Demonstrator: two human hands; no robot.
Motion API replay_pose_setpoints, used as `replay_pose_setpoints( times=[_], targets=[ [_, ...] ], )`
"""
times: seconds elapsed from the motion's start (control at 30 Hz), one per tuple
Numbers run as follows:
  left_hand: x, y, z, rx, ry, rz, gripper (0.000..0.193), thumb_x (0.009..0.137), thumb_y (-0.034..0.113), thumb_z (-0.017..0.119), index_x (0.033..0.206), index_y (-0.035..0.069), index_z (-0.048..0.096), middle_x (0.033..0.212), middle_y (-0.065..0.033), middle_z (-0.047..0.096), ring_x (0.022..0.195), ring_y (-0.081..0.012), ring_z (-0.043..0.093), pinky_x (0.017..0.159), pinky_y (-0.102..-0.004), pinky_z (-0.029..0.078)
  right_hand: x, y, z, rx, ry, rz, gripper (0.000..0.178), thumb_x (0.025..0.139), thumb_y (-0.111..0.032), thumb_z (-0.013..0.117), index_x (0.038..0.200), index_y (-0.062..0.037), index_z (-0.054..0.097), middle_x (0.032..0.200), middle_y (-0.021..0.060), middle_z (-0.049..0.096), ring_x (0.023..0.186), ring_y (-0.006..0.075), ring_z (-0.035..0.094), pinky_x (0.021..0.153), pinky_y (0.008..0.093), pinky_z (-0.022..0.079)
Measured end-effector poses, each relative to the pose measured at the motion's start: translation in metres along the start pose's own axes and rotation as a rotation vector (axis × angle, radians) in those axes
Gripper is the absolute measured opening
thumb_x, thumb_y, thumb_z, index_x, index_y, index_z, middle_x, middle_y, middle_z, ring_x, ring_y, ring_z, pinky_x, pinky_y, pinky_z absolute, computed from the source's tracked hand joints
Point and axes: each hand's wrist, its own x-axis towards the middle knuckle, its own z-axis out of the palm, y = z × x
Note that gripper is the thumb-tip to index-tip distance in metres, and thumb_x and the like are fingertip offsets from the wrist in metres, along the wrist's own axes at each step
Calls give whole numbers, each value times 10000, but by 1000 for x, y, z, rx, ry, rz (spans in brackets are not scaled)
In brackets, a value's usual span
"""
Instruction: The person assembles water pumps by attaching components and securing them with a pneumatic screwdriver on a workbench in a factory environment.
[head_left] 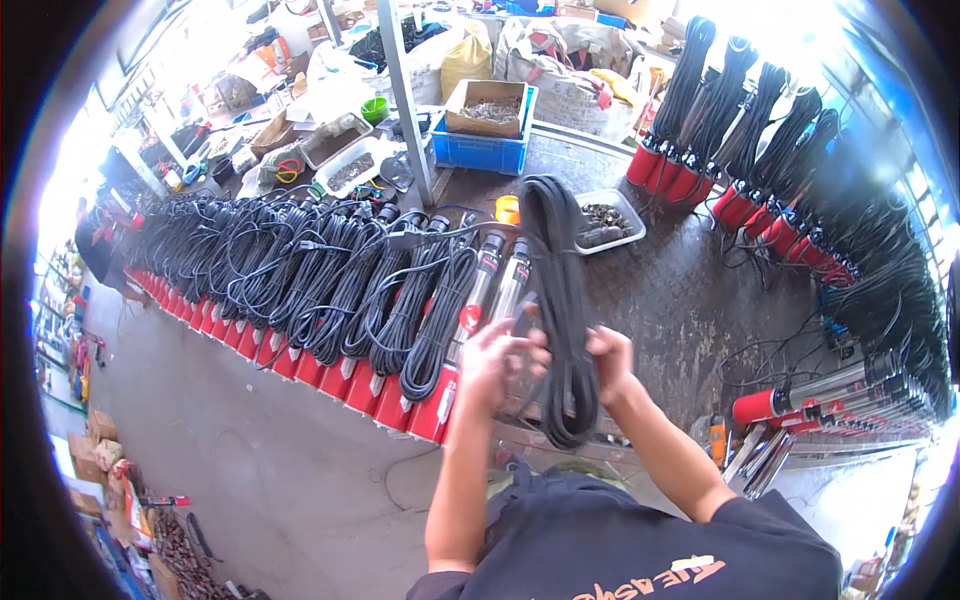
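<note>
A long looped coil of black cable [560, 310] stands upright in front of me, above the table's near edge. My right hand [608, 360] is closed around its right side, with part of the fingers hidden behind the loops. At the coil's left side is my left hand [500, 362], its fingers bent toward the cable and blurred, so what they hold is unclear. Just beyond my left hand lie clear tubes with dark caps [512, 275]. To their left runs a long row of red cylinders [365, 392] with coiled black cables [435, 325] on top.
More red cylinders [735, 207] with cable bundles stand at the right, and clear tubes with red ends [765, 404] lie nearer. A white tray of small parts [632, 238], an orange cup [508, 209] and a blue crate [455, 150] holding a carton sit beyond. A metal post [405, 100] rises behind the row.
</note>
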Motion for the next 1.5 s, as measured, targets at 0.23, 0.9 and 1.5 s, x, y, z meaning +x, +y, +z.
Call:
replay_pose_setpoints(
  times=[0.23,0.9,1.5],
  targets=[
    [-62,14,-117,584,837,457,325,957,139,659,1189,-88,635,1025,-144,715,844,-177,656,799,-303,532,78,129,-109,-2139,456,-4,876,961,-605,497,1581,-46,235,1604,256,169,1484,425,171,1149,560,229],
    [-112,-162,176,646,97,476,124,943,19,613,1029,-38,681,852,-87,690,763,-163,652,727,-291,537,-344,-22,-190,-1925,1239,-224,512,852,-373,732,1250,-71,617,1298,137,533,1238,355,476,1020,509,407],
    [-135,-177,687,536,-693,907,238,875,145,753,1054,-11,730,960,-51,706,856,-126,634,811,-273,514,-545,-58,-321,-2005,1812,-169,243,799,-180,626,996,-85,732,1160,51,618,1334,293,424,1115,463,331]
  ],
)
